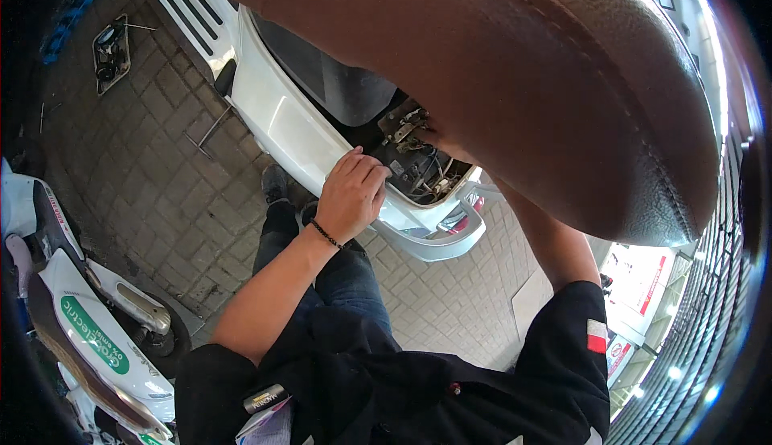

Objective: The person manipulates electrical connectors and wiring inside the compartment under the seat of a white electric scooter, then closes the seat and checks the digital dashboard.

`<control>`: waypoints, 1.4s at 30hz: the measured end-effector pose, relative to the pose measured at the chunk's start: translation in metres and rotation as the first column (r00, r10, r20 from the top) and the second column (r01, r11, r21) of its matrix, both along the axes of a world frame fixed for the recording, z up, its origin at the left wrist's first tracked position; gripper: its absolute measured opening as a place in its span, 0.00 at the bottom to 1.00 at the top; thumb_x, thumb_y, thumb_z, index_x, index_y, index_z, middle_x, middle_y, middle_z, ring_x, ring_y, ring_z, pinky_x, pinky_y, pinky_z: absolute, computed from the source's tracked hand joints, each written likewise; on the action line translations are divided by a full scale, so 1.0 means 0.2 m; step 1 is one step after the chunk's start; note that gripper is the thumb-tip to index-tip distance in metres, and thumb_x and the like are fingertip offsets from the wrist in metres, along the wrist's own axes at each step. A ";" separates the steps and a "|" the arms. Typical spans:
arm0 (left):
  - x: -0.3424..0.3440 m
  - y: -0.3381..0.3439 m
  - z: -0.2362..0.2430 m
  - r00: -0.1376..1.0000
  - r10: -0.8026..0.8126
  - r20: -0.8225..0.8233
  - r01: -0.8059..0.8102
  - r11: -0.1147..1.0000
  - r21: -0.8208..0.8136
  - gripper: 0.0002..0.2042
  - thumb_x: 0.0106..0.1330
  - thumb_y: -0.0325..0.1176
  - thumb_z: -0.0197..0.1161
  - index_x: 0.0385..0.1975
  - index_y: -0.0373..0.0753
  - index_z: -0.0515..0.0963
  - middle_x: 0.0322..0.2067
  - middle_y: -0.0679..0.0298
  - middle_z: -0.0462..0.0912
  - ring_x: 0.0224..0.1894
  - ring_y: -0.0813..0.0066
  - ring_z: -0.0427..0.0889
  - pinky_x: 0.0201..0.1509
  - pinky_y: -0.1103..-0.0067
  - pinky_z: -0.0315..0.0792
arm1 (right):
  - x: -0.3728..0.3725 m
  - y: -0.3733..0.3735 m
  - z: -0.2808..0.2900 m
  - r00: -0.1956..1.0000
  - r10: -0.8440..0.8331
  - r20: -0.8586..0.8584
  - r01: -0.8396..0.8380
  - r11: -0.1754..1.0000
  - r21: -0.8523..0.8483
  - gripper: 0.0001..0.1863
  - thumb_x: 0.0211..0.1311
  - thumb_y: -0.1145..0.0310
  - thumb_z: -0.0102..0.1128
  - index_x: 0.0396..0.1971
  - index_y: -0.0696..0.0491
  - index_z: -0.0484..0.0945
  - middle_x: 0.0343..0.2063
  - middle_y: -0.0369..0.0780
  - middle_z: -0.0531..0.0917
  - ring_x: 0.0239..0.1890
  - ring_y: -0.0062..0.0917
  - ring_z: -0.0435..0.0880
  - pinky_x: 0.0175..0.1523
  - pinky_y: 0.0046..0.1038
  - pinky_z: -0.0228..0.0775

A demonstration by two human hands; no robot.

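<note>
A white scooter [293,135] stands before me with its brown seat [515,83] raised, covering much of the upper right. Below the seat is an uncovered compartment with wires, metal parts and a dark block [406,168]. My left hand [352,194] rests at the near rim of the white body panel, fingers bent and close together; whatever is under its fingertips is hidden. My right hand [449,143] reaches under the seat to a worn metal bracket [402,126]. The seat's edge covers part of that hand; its fingers look closed near the bracket, with their contact hidden.
A grey grab rail [438,246] curves round the scooter's rear. On the paving lie a T-handle wrench [211,131] and a tray [111,55] with dark parts. Another white scooter [88,316] stands at lower left. A dark storage bucket [338,83] sits inside the body.
</note>
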State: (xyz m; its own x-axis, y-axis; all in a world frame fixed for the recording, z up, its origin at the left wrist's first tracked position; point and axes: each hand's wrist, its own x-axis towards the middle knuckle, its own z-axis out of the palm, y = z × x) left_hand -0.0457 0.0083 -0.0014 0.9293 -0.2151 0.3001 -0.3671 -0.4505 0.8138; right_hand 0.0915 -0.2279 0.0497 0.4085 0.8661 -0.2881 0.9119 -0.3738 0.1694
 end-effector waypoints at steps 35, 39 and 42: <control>-0.01 -0.01 0.00 0.995 0.095 -0.017 -0.096 0.995 -0.039 0.11 0.54 0.23 0.67 0.37 0.40 0.79 0.36 0.60 0.82 0.45 0.61 0.82 0.68 0.62 0.72 | 0.03 0.05 0.01 0.953 0.303 -0.004 -0.303 0.951 -0.061 0.09 0.58 0.67 0.62 0.38 0.47 0.85 0.33 0.31 0.87 0.47 0.22 0.84 0.66 0.36 0.66; -0.02 -0.02 0.00 0.994 0.108 -0.021 -0.109 0.993 -0.054 0.11 0.54 0.23 0.67 0.37 0.40 0.79 0.36 0.60 0.82 0.45 0.61 0.83 0.67 0.62 0.73 | 0.05 0.03 0.01 0.942 0.333 -0.034 -0.334 0.942 -0.031 0.11 0.57 0.67 0.61 0.40 0.48 0.85 0.31 0.29 0.85 0.45 0.20 0.84 0.66 0.37 0.65; -0.02 -0.01 -0.01 0.993 0.121 0.005 -0.121 0.991 -0.066 0.11 0.53 0.22 0.67 0.36 0.40 0.79 0.35 0.60 0.82 0.44 0.61 0.83 0.67 0.62 0.74 | 0.05 0.03 0.01 0.946 0.311 -0.092 -0.316 0.948 -0.040 0.12 0.56 0.67 0.61 0.41 0.48 0.85 0.30 0.29 0.84 0.44 0.20 0.84 0.67 0.36 0.65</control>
